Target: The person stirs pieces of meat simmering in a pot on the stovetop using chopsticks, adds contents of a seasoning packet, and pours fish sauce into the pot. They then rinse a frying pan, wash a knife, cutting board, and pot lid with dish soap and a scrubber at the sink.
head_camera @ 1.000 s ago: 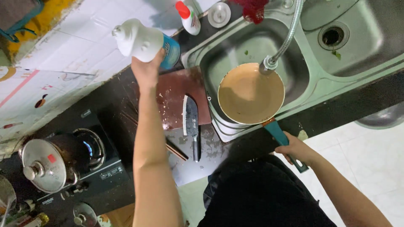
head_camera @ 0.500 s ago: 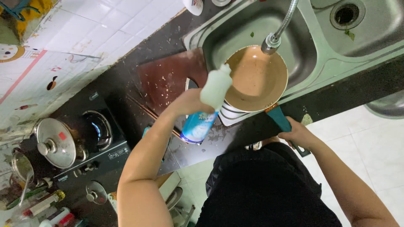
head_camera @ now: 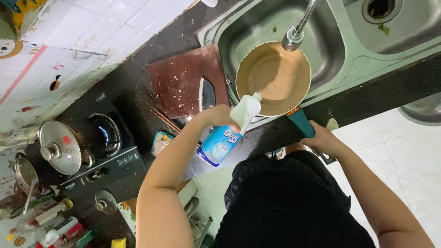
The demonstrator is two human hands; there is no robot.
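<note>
Now the left hand (head_camera: pixel 219 115) has its grip wrapped round a tilted dish-soap bottle (head_camera: pixel 225 138) (white cap toward the pan (head_camera: pixel 273 78)), at the sink's (head_camera: pixel 330 41) front bench edge; the right hand (head_camera: pixel 325 140) clasps the teal pan handle (head_camera: pixel 301 123).

Glossy blue-and-white plastic on the bottle (head_camera: pixel 225 138) gripped in the left hand (head_camera: pixel 219 115). Smooth tan coating inside the pan (head_camera: pixel 271 78), matt teal handle (head_camera: pixel 302 123) under the right hand (head_camera: pixel 324 140). Brushed steel for the sink (head_camera: pixel 330 41) beyond both hands, worn reddish wood in the cutting board (head_camera: pixel 183 80) past the left.
</note>
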